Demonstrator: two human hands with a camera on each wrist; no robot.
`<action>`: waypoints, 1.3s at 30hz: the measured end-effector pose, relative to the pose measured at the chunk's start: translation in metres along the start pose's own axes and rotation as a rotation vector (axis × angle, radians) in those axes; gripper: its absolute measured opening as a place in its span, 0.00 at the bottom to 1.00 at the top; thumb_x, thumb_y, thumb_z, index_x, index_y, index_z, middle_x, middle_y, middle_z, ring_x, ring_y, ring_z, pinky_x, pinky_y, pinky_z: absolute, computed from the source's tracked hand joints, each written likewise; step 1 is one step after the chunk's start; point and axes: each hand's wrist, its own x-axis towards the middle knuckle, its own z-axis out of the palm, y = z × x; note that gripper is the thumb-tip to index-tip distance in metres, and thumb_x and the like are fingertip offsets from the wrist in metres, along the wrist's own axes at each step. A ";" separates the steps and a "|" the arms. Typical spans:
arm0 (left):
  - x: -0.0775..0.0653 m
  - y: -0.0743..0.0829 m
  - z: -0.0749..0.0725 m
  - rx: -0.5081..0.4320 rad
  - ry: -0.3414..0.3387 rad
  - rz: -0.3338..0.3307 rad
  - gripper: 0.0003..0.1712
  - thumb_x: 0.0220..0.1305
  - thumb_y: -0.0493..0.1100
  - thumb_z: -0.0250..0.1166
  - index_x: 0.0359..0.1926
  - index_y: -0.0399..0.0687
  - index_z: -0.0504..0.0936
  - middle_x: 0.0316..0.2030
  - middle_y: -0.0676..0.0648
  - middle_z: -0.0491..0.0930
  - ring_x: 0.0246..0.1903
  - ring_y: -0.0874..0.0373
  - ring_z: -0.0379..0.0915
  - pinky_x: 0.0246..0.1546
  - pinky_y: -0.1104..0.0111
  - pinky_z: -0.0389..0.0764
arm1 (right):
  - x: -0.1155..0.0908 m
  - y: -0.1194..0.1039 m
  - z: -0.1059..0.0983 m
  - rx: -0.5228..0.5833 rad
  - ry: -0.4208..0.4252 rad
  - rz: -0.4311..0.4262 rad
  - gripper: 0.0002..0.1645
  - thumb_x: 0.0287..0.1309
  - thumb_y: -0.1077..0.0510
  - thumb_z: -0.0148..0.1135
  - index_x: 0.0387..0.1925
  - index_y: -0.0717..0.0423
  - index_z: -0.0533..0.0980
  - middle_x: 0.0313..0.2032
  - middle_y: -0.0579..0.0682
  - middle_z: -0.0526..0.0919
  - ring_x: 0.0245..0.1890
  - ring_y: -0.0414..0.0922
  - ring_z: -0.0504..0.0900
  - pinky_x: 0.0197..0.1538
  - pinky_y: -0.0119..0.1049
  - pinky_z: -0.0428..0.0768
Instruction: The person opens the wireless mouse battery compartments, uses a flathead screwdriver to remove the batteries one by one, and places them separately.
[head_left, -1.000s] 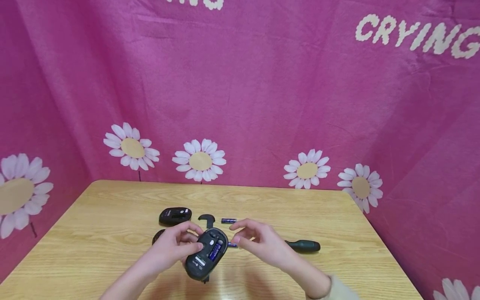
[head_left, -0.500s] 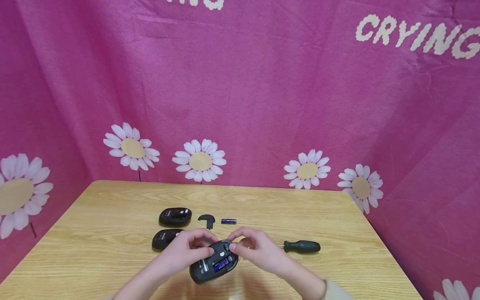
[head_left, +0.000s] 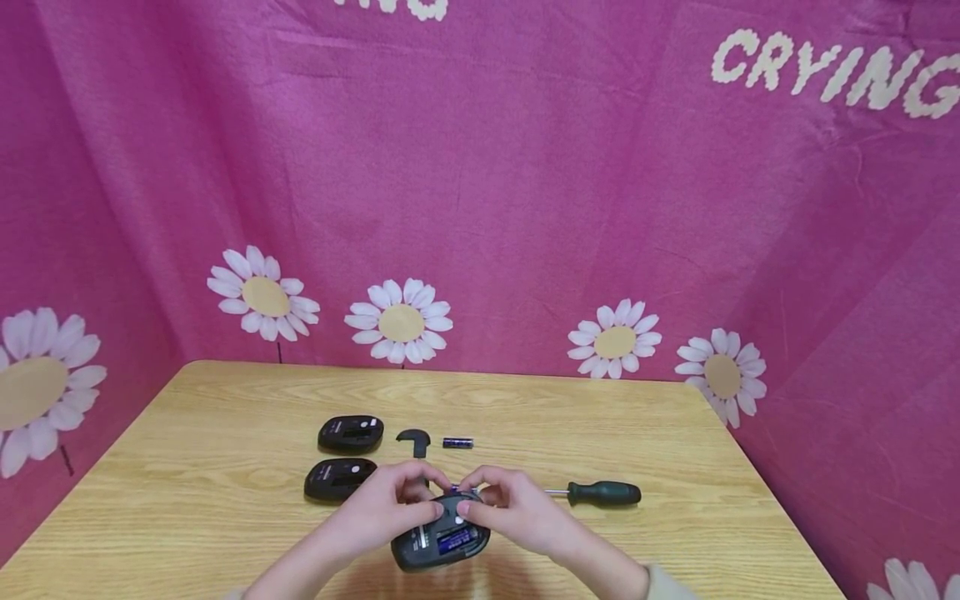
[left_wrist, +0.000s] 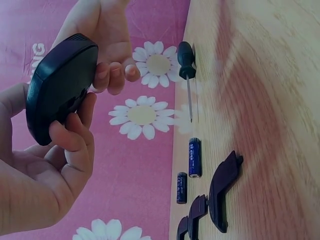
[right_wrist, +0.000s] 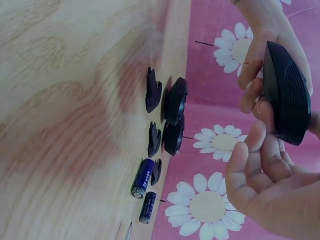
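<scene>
Both hands hold a black computer mouse (head_left: pixel 417 550) above the table, its underside tilted up in the head view. A blue battery (head_left: pixel 454 542) sits in its uncovered battery slot. My left hand (head_left: pixel 378 504) grips the mouse's left side, thumb on the underside. The thumb of my right hand (head_left: pixel 517 512) presses near the far end, its fingers bent behind. From the left wrist, the smooth top shell of the mouse (left_wrist: pixel 65 82) shows between the hands. Loose batteries (left_wrist: pixel 195 157) and black battery covers (left_wrist: pixel 224 192) lie on the table beneath.
Two more black mice, a farther one (head_left: pixel 350 433) and a nearer one (head_left: pixel 337 480), lie upside down at left with bare slots. A screwdriver (head_left: pixel 603 493) with a green handle lies at right. A pink curtain (head_left: pixel 480 183) with daisies surrounds the wooden table (head_left: pixel 660 433).
My right hand, apart from the mouse one second ago, has come to it and pinches its far end. The mouse has turned clockwise and shifted right; the nearer mouse at left is uncovered.
</scene>
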 end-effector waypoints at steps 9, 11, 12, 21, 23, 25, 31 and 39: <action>-0.001 0.004 0.000 0.004 0.038 -0.063 0.22 0.61 0.44 0.63 0.55 0.41 0.73 0.38 0.43 0.84 0.38 0.56 0.80 0.40 0.64 0.81 | -0.002 0.000 -0.002 0.011 0.065 0.015 0.17 0.60 0.57 0.60 0.44 0.66 0.74 0.28 0.58 0.83 0.27 0.35 0.79 0.34 0.27 0.77; -0.002 0.004 -0.001 0.019 0.060 -0.058 0.23 0.62 0.45 0.63 0.56 0.42 0.72 0.41 0.42 0.83 0.40 0.55 0.79 0.41 0.63 0.80 | -0.003 0.000 -0.004 0.001 0.082 0.036 0.17 0.59 0.56 0.61 0.44 0.65 0.74 0.28 0.57 0.83 0.27 0.36 0.79 0.34 0.28 0.77; -0.003 0.004 -0.001 0.020 0.070 -0.056 0.24 0.62 0.45 0.63 0.57 0.43 0.72 0.43 0.42 0.83 0.40 0.55 0.79 0.39 0.62 0.81 | -0.003 -0.001 -0.005 0.001 0.088 0.046 0.17 0.59 0.56 0.61 0.44 0.65 0.74 0.28 0.56 0.84 0.27 0.37 0.79 0.35 0.28 0.77; -0.011 -0.001 0.006 0.002 0.095 0.017 0.32 0.59 0.45 0.66 0.63 0.47 0.66 0.49 0.38 0.79 0.39 0.58 0.77 0.31 0.71 0.81 | -0.007 -0.003 -0.014 0.037 0.145 0.104 0.18 0.60 0.55 0.60 0.46 0.65 0.74 0.30 0.55 0.84 0.30 0.39 0.80 0.37 0.29 0.78; -0.013 -0.003 0.009 0.010 0.106 0.030 0.35 0.57 0.45 0.68 0.64 0.51 0.64 0.50 0.39 0.78 0.38 0.59 0.77 0.32 0.71 0.80 | -0.008 -0.004 -0.015 0.045 0.159 0.109 0.19 0.60 0.55 0.60 0.47 0.65 0.74 0.31 0.56 0.85 0.31 0.40 0.81 0.38 0.30 0.79; -0.014 -0.004 0.012 0.039 0.121 0.043 0.38 0.54 0.46 0.70 0.65 0.55 0.63 0.48 0.42 0.79 0.36 0.60 0.77 0.32 0.71 0.79 | -0.008 -0.004 -0.017 0.045 0.173 0.110 0.19 0.60 0.55 0.60 0.47 0.66 0.74 0.31 0.57 0.85 0.31 0.40 0.82 0.39 0.30 0.79; -0.014 -0.006 0.021 0.100 0.165 0.051 0.42 0.48 0.49 0.74 0.63 0.63 0.65 0.43 0.49 0.78 0.31 0.60 0.75 0.32 0.68 0.78 | -0.009 -0.004 -0.017 0.047 0.200 0.110 0.20 0.59 0.55 0.60 0.46 0.67 0.74 0.30 0.56 0.85 0.30 0.40 0.82 0.38 0.29 0.79; -0.011 -0.010 0.026 0.129 0.180 0.079 0.39 0.46 0.49 0.75 0.60 0.62 0.69 0.49 0.51 0.77 0.36 0.61 0.75 0.37 0.70 0.78 | -0.010 -0.001 -0.017 0.074 0.202 0.105 0.20 0.59 0.56 0.61 0.46 0.67 0.74 0.30 0.56 0.85 0.31 0.40 0.82 0.39 0.29 0.79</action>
